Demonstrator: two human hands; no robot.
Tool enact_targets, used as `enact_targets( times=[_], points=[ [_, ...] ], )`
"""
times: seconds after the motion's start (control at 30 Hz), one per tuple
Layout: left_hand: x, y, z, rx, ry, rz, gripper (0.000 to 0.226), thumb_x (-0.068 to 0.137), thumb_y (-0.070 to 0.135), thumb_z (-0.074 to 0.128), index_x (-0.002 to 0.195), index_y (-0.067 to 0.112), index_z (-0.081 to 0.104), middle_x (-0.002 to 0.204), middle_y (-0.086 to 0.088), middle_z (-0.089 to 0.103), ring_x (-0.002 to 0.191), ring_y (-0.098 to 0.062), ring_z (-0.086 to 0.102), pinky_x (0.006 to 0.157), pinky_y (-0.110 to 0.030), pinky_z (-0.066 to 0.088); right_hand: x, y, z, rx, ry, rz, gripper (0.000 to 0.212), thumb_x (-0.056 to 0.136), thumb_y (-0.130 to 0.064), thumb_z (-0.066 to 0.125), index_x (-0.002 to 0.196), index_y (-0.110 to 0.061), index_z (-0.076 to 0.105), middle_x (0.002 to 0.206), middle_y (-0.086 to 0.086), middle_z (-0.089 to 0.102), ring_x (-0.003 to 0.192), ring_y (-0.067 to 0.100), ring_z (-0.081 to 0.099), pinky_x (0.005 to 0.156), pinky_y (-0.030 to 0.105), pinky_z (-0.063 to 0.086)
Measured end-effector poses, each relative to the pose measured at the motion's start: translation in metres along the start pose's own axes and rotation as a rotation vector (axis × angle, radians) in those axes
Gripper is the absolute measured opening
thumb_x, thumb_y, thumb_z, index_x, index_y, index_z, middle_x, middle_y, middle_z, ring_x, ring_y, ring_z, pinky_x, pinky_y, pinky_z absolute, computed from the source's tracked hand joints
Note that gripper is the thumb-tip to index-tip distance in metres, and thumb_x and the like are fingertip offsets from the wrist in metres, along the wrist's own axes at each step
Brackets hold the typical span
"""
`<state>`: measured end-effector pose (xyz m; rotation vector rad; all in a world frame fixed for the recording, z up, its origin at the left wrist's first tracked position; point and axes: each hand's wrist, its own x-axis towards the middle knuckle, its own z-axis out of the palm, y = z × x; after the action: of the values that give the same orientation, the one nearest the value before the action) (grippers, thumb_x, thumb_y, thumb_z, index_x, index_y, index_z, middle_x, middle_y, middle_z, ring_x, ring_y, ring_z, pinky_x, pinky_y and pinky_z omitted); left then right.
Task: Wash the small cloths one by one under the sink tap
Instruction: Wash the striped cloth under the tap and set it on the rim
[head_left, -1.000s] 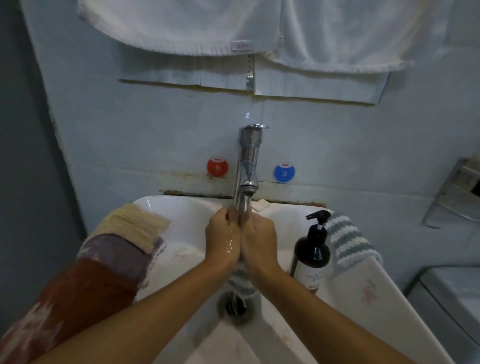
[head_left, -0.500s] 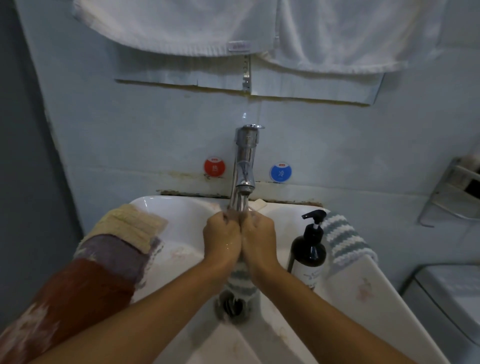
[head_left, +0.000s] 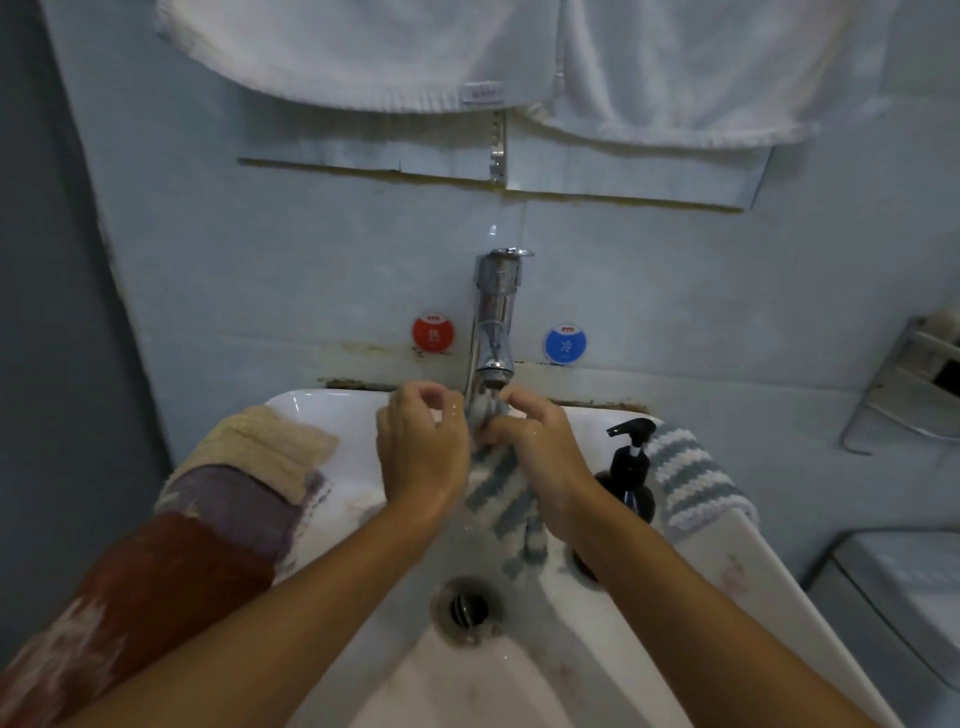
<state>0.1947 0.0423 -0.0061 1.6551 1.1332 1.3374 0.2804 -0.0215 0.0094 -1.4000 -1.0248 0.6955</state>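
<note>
Both hands are raised under the spout of the chrome single-lever tap (head_left: 494, 332), over the bowl of the white ceramic sink (head_left: 524, 675). The right hand (head_left: 540, 457) has its fingers (head_left: 511, 400) curled, pinching the top of the wet grey-and-white striped small cloth (head_left: 501, 499) just below the spout, so the cloth hangs down from those fingers between the two wrists, its lower end above the round metal drain (head_left: 467, 608). The left hand (head_left: 421, 447) sits just beside the cloth on its other side, its fingers (head_left: 434, 395) loosely curled with the tips bent inward; whether they actually grip the cloth's edge cannot be told, since that edge is hidden behind the hand. Beyond the left fingers, on the sink's rim, lies a row of folded cloths: a cream ribbed one (head_left: 260, 447), a mauve one (head_left: 234, 506) and a rust-red patterned one (head_left: 135, 613). Beyond the right fingers stands a dark pump soap bottle (head_left: 631, 478), and just past it a second grey-and-white striped cloth (head_left: 691, 478) drapes over the rim. On the wall behind the tap are a red round sticker (head_left: 432, 334) and a blue round sticker (head_left: 565, 344), and white towels (head_left: 467, 57) hang above.
</note>
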Motion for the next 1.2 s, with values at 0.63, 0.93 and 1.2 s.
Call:
enact_targets(
  times=[0.63,0.93,1.2],
  points=[
    [0.024,-0.001,-0.014,-0.087,0.136,0.071,0.028,0.105,0.033,0.034,0.093,0.009,0.042,0.070,0.002,0.044,0.066,-0.020,0.043,0.065,-0.038,0.035,-0.001,0.012,-0.012,-0.465,-0.114,0.233,0.087,0.073,-0.082,0.045,0.108,-0.005,0.066,0.105,0.005,0.069,0.087,0.017,0.068,0.076,0.029,0.058],
    [-0.006,-0.009,0.004,-0.433,-0.244,-0.560,0.034,0.097,0.029,0.042,0.084,0.007,0.064,0.082,-0.016,0.070,0.075,-0.029,0.066,0.066,-0.032,0.052,-0.004,0.018,0.006,0.054,0.038,0.171,0.060,0.106,-0.052,0.024,0.107,-0.015,0.070,0.094,0.004,0.076,0.085,0.013,0.073,0.072,0.021,0.057],
    [-0.026,-0.016,0.023,-0.266,-0.132,-0.427,0.039,0.100,0.036,0.040,0.081,0.009,0.061,0.081,-0.011,0.063,0.080,-0.028,0.064,0.068,-0.037,0.053,-0.002,0.027,0.031,0.033,0.176,0.085,0.036,0.102,-0.036,0.051,0.091,-0.008,0.070,0.078,0.008,0.071,0.071,0.014,0.067,0.061,0.024,0.053]
  ],
)
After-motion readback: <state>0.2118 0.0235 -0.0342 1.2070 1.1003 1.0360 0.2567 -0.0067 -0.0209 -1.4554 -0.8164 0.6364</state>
